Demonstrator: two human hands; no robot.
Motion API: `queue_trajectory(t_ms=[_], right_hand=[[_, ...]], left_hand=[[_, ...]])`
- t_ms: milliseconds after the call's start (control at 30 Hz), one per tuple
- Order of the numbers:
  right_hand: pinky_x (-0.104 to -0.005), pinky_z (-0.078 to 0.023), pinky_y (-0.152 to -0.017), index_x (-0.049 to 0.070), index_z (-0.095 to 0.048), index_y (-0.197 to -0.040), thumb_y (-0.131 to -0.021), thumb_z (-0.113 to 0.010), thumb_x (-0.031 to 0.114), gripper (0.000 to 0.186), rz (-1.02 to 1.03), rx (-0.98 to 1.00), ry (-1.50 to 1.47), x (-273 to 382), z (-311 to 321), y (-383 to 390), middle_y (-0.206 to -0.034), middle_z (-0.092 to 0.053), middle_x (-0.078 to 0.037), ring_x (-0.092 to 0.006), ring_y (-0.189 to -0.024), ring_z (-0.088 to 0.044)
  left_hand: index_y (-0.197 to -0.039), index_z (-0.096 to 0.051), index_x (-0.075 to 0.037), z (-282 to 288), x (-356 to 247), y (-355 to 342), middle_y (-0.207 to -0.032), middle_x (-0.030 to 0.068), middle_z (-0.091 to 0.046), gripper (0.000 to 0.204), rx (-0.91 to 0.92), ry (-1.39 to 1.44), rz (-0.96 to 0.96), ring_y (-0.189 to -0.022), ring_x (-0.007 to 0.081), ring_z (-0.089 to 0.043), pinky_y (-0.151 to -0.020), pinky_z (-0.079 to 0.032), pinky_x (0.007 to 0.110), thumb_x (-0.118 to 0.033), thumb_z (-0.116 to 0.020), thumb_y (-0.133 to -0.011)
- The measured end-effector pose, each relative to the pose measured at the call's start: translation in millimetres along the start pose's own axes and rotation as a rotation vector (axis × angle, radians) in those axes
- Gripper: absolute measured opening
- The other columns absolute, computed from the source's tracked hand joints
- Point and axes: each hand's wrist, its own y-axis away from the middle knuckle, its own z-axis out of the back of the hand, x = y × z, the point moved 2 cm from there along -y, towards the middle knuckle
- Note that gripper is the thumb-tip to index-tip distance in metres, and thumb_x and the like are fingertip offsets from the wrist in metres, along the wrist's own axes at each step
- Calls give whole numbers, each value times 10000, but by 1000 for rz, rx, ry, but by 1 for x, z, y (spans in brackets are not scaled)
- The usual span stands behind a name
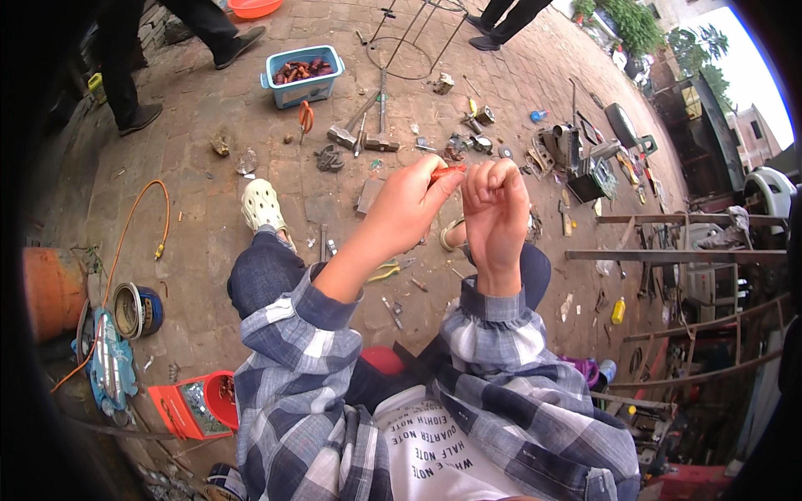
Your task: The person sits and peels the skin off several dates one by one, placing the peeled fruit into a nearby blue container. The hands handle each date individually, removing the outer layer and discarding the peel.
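While hands (455, 200) pinch, hammers (368, 134), blue tub (301, 75) beyond.

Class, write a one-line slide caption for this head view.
Seated over a tool-strewn brick floor, the left hand pinches a small red piece beside the closed right hand.

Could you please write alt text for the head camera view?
Seen from above, a seated person in a plaid shirt raises both hands: the left hand pinches a small reddish piece, the right hand is curled shut beside it. Below, hammers, scattered tools and a blue tub lie on the brick paving.
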Motion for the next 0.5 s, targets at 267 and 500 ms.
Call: queue_trajectory(t_ms=[267,500], right_hand=[[-259,-368,-709,47,-468,-905,-961,-469,225,187,75,-173,24,-1,-7,0,-819,-477,-60,-133,-748,-425],[-263,-385,-700,39,-483,-899,-949,-503,223,192,115,-107,255,-5,-7,5,-842,-498,-59,-136,-755,-458]], left_hand=[[-848,-505,4,3,-8,3,-652,132,-533,306,3,-26,36,-542,225,-509,-517,-390,330,-288,-534,-933],[-864,-521,-38,1,-5,2,-569,-3,-492,272,-4,13,-7,-407,64,-457,-400,-337,237,-288,-487,-965]])
